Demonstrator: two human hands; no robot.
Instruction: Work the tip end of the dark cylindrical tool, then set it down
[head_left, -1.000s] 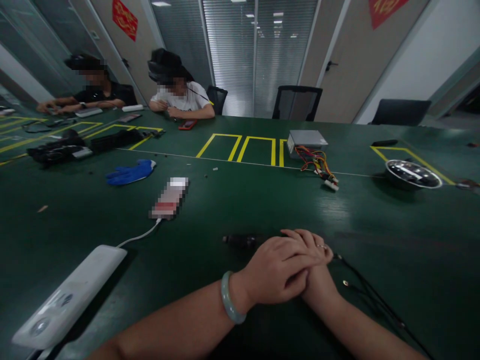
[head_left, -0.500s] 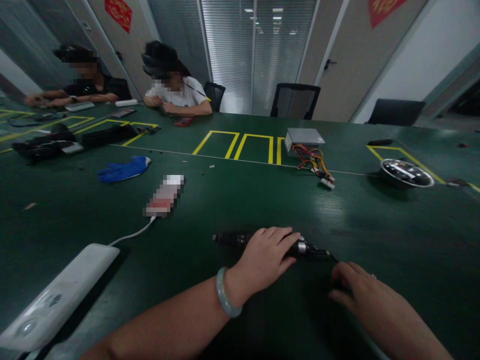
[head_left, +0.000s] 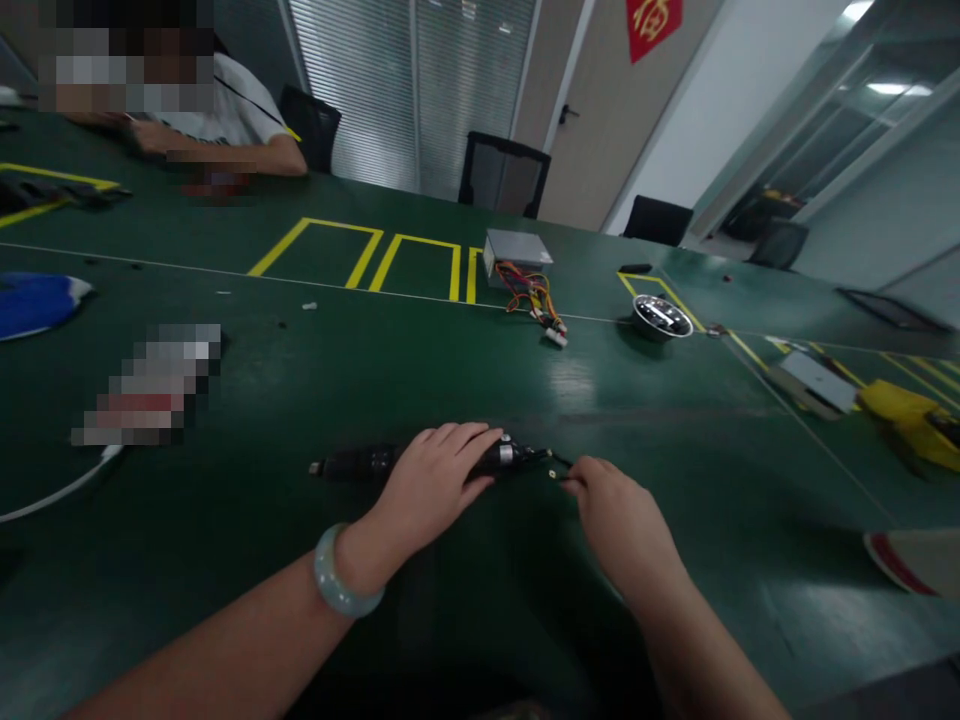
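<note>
A black, cylindrical electric screwdriver [head_left: 360,464] lies sideways on the green table, its metal tip to the left and a silver band near its right end. My left hand [head_left: 435,480], with a pale bangle at the wrist, is wrapped over its middle from above and hides that part. Just right of the tool's tapered end, my right hand [head_left: 611,510] pinches a thin black cable [head_left: 566,477]. A small gold-coloured end shows at the cable's left tip, close to the tool's rear end. The fingertips are partly hidden.
A phone [head_left: 154,390] with a white cable and a blue glove [head_left: 37,305] lie at left. Further back are a power supply with coloured wires [head_left: 517,250] and a shiny bowl [head_left: 661,316]. A yellow item [head_left: 911,420] lies at right. Across the table sits a person [head_left: 247,110].
The view has swung right, bringing the table's right side into sight. My right hand has turned and come nearer the tool's rear end. My left hand keeps its hold.
</note>
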